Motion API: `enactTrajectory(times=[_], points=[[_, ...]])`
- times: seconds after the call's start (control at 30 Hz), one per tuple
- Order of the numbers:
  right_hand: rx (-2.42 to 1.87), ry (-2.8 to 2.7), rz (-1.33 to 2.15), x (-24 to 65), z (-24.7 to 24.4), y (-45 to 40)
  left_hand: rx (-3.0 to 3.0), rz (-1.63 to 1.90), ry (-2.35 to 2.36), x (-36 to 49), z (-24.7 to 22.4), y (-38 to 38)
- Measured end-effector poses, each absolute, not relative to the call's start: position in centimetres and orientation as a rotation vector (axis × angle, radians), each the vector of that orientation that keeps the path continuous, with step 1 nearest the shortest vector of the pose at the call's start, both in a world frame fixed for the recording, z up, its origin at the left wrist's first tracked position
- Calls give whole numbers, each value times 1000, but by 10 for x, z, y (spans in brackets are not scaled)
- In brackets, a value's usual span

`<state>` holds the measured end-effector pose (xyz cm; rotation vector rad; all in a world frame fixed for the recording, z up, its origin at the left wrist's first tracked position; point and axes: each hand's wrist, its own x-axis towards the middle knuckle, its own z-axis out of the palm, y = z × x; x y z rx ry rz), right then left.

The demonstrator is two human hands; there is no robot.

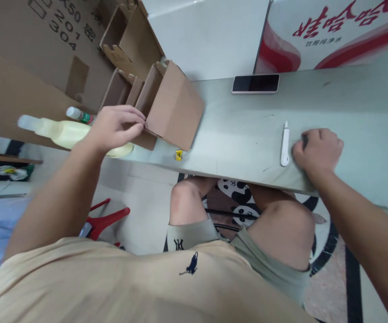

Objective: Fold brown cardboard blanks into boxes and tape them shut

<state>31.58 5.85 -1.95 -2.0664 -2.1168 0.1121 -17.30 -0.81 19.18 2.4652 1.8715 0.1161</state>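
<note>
Left of centre in the frame, the left hand has its fingers lying close together, thumb just below them, the tips touching the near edge of a cardboard box; I cannot tell whether they pinch it. The box sits at upper centre-left, plain matte brown, one broad smooth panel tilted in view and catching the light, its side darker. Its mouth is open toward the upper left, showing a shadowed inside and straight-cut edges.

The right hand, at the right of the frame, rests on the pale green table with its fingers curled in; I cannot tell whether it holds anything. Just beside its thumb lies a slim white cutter, narrow tip toward the top of the frame and a small hole at its wider lower end.

Farther out, a small yellow wrapped piece lies near the table's front edge, below the box. A pale yellow bottle passes behind the left wrist. Above centre, a dark-screened phone lies before a white-and-red carton at upper right. A large printed brown carton fills the upper left.
</note>
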Motion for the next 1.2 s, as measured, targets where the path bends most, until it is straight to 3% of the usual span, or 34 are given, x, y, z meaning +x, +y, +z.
enactTrajectory(times=[0.57, 0.83, 1.2], points=[[-2128, -2109, 178, 315, -13, 58, 2193, 423, 2081, -104, 141, 8], [-2160, -2066, 83, 313, -19, 58, 2220, 546, 1692, -83, 143, 24], [-2160, -2006, 61, 314, -25, 65, 2030, 731, 1540, -66, 145, 9]])
